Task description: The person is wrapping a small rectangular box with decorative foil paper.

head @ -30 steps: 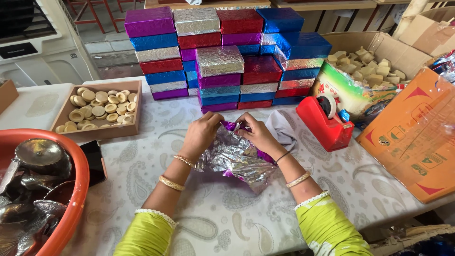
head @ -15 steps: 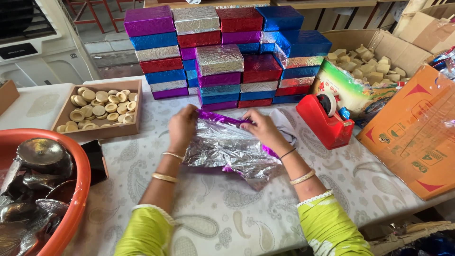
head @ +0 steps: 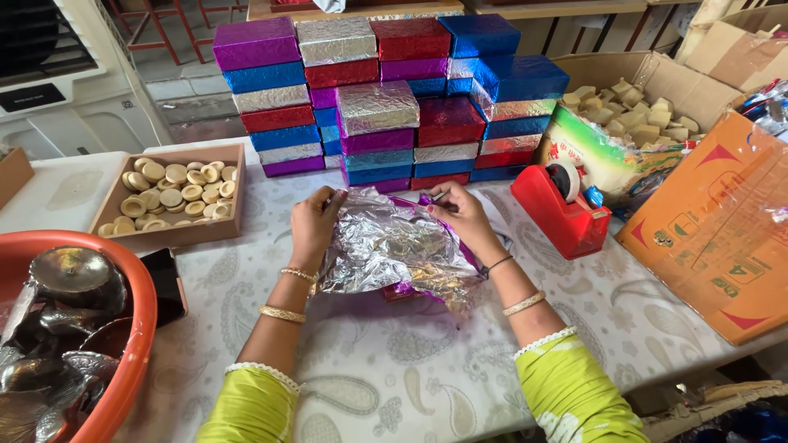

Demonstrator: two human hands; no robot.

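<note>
Both hands work a crumpled sheet of foil (head: 394,246), silver on the side facing up and purple underneath, which lies on the patterned surface (head: 386,361) directly in front of the person. The left hand (head: 314,226) grips the sheet's left edge, fingers curled around the fold. The right hand (head: 460,215) pinches the upper right edge between thumb and fingertips. A purple border shows along the top and at the lower right, and something red peeks out beneath the lower edge; what exactly the foil covers cannot be told.

Judging by how things lie, the wrapping is at a middle stage: the foil is draped over the item and gathered loosely, but its edges are not yet folded flat or fastened. The red tape dispenser (head: 566,209) stands just to the right, untouched. Behind the hands rises a stack of finished foil-covered boxes (head: 386,98) in purple, blue, red and silver, so many pieces appear done. A wooden tray of round discs (head: 172,190) sits to the left, an orange basin (head: 123,361) of metallic items nearer the left corner, and an open cardboard box (head: 648,90) of pale blocks at the right.
</note>
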